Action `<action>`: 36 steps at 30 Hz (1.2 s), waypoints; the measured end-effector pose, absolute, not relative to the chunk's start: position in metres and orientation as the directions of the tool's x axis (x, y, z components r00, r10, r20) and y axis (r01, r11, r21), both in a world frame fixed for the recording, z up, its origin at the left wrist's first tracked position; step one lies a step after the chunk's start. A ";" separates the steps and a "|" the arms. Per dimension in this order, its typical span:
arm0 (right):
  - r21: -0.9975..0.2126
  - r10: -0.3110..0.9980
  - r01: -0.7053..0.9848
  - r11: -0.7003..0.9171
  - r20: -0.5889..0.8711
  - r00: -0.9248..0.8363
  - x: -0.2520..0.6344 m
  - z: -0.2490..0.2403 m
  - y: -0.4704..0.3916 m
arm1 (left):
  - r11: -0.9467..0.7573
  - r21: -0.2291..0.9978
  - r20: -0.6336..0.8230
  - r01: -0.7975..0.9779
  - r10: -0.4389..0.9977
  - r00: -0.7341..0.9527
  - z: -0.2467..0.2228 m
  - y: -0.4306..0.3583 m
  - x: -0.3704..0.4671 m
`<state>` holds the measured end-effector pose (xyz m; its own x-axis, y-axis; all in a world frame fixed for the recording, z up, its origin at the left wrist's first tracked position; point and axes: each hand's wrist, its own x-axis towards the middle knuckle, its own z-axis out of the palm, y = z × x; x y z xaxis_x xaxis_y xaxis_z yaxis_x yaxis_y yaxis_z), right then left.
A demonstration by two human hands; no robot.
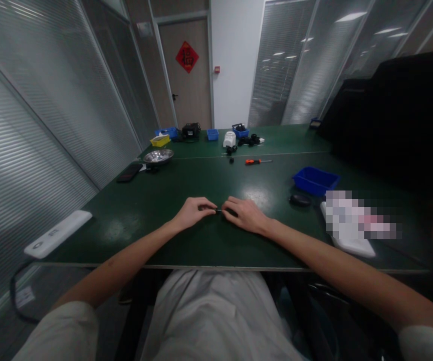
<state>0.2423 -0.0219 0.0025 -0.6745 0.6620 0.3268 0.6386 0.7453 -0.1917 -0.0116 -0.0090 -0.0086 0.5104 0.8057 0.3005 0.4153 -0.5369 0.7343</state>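
Close together over the near middle of the green table [201, 250], both of my hands meet at their fingertips. A small thin piece [219, 210], partly dark and partly shiny, spans the narrow gap between them. My left hand [193, 213] is closed in a pinch at its left end. On the other end, the thumb and fingers of my right hand [247, 215] are pinched too. Fingers cover most of the piece, so its kind cannot be told. Beyond the hands lies an orange-and-black screwdriver [253, 162], its shaft pointing right.
To the right are a blue tray [316, 181], a black computer mouse [299, 200] and a white flat object [348, 240], partly pixelated. A long white device [58, 234] lies left. Farther back are a metal bowl [158, 157], a yellow tray [160, 141] and black parts [251, 140].
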 end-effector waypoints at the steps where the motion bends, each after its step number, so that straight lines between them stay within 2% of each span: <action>1: -0.198 0.661 0.636 0.746 0.334 -0.672 0.242 0.002 -0.021 | -0.496 0.774 0.277 0.393 0.825 0.493 -0.010 -0.008 -0.012; 4: -0.204 0.660 0.632 0.747 0.342 -0.669 0.242 0.003 -0.021 | -0.416 0.836 0.227 0.358 0.856 0.464 -0.012 -0.006 -0.011; 9: -0.151 0.659 0.648 0.747 0.300 -0.690 0.240 0.004 -0.024 | -0.570 0.676 0.291 0.467 0.789 0.542 -0.003 -0.011 -0.011; 11: -0.135 0.656 0.649 0.749 0.290 -0.697 0.238 0.004 -0.024 | -0.594 0.654 0.296 0.468 0.770 0.565 0.000 -0.014 -0.009; 20: -0.148 0.649 0.637 0.757 0.287 -0.705 0.237 0.000 -0.021 | -0.492 0.744 0.266 0.452 0.839 0.475 -0.006 -0.014 -0.006; 28: -0.140 0.662 0.651 0.746 0.258 -0.704 0.237 0.008 -0.025 | -0.506 0.743 0.276 0.438 0.828 0.488 -0.003 -0.007 -0.014; 31: -0.149 0.661 0.647 0.748 0.263 -0.703 0.237 0.007 -0.025 | -0.524 0.675 0.302 0.520 0.839 0.452 -0.006 0.005 -0.019; 36: -0.156 0.662 0.647 0.747 0.273 -0.698 0.238 0.004 -0.023 | -0.604 0.538 0.308 0.588 0.790 0.530 -0.013 0.019 -0.024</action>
